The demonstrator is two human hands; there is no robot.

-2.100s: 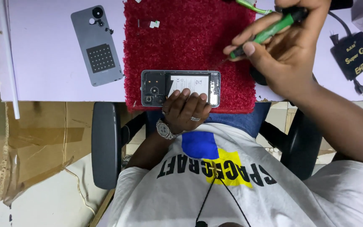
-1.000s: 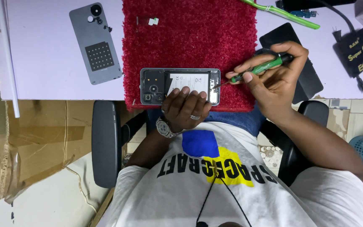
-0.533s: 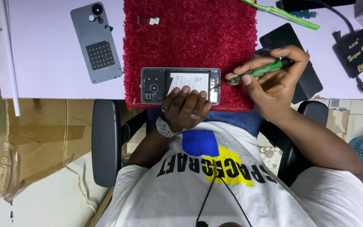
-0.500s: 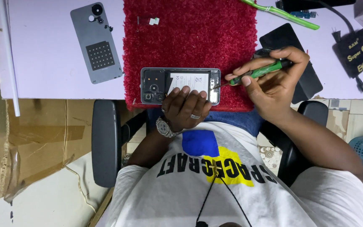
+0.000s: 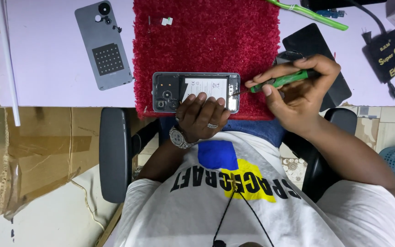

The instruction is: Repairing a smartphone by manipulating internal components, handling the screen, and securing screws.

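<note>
An opened phone (image 5: 166, 89) with its back off lies on a red fuzzy mat (image 5: 206, 41) at the near edge of a lilac table (image 5: 46, 55). My left hand (image 5: 202, 114), wearing a watch and a ring, presses its fingers on the phone's near side and holds it. My right hand (image 5: 302, 93) grips a green screwdriver (image 5: 282, 81) like a pen. Its metal tip touches the phone's right end.
The grey back cover (image 5: 106, 45) lies left of the mat, and small parts (image 5: 165, 21) sit on the mat's far edge. A black slab (image 5: 312, 43), a black power adapter (image 5: 387, 55) and a green tool (image 5: 307, 13) lie to the right. Chair armrests (image 5: 113, 155) flank me.
My right hand came down from the far right with the screwdriver and brought its tip to the phone's right end. My left hand stayed on the phone.
</note>
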